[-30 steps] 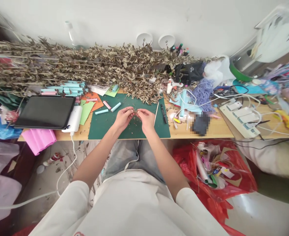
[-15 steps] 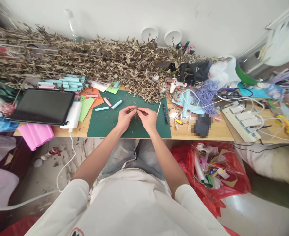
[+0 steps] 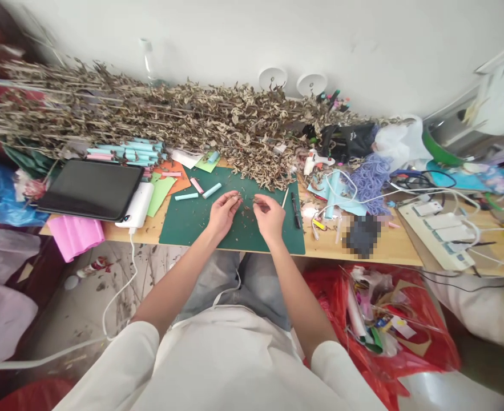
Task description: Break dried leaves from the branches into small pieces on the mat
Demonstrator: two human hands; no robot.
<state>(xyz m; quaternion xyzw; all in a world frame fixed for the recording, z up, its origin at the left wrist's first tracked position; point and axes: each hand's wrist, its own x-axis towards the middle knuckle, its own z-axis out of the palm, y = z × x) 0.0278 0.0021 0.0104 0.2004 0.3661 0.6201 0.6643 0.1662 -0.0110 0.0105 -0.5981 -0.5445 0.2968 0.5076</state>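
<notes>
My left hand point(image 3: 224, 216) is pinched on a small brownish bit of dried leaf point(image 3: 237, 196) above the green cutting mat point(image 3: 187, 225). A short gap away, my right hand point(image 3: 270, 218) is closed too, with a dark bit of dried leaf at its fingertips. Crumbs of leaf lie on the mat between and below the hands. Beyond them, a pile of loose dried leaves point(image 3: 265, 170) spills onto the mat's back edge. Left of my left hand lie blue paper rolls point(image 3: 212, 190) and a pink roll point(image 3: 196, 185). A black pen point(image 3: 295, 210) is right of my right hand.
Long dried stalks point(image 3: 157, 111) run along the wall. A tablet point(image 3: 89, 188) and white power bank point(image 3: 137, 206) stand at left. A glue gun point(image 3: 315, 162), purple yarn point(image 3: 369, 180) and power strip point(image 3: 438, 234) are at right. A red rubbish bag point(image 3: 431, 319) sits below the table.
My hands were together at the fingertips and have now drawn apart, the right one to the right. The whole view has shifted slightly.
</notes>
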